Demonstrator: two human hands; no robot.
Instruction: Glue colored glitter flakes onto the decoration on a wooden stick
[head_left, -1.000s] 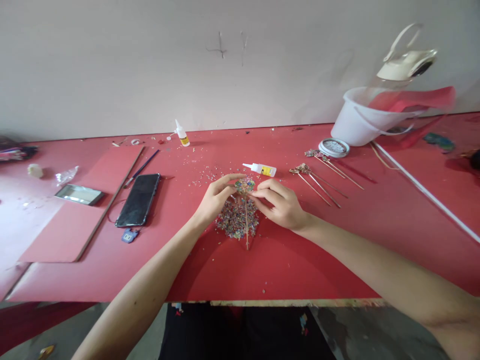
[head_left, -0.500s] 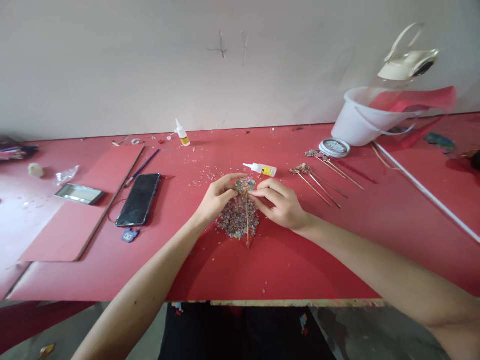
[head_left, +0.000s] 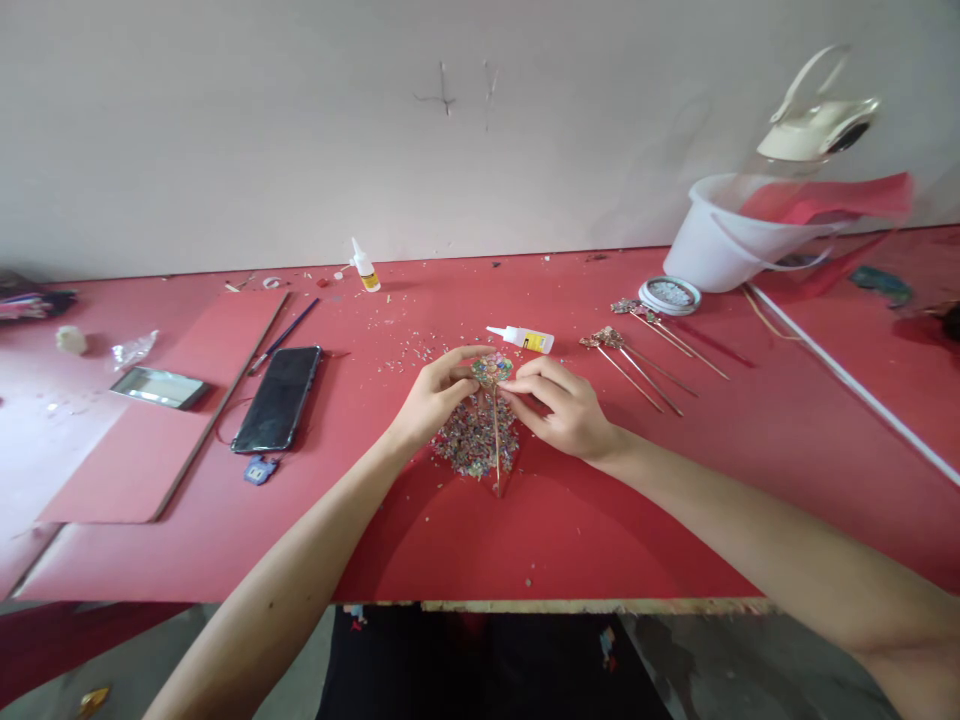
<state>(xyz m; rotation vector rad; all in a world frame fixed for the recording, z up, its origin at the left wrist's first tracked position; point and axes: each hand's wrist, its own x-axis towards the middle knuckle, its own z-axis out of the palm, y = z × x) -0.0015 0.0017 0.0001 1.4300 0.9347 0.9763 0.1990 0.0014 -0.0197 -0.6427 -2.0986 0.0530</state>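
Hands, left (head_left: 431, 400) and right (head_left: 570, 412), pinching beaded pick (head_left: 491, 369)

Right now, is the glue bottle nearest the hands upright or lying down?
Lying down: the glue bottle rests flat on the table, nozzle pointing left.

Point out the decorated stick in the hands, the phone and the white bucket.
decorated stick (head_left: 490, 369), head view, its beaded top.
phone (head_left: 277, 398), head view, middle of its screen.
white bucket (head_left: 705, 250), head view, its outer wall.
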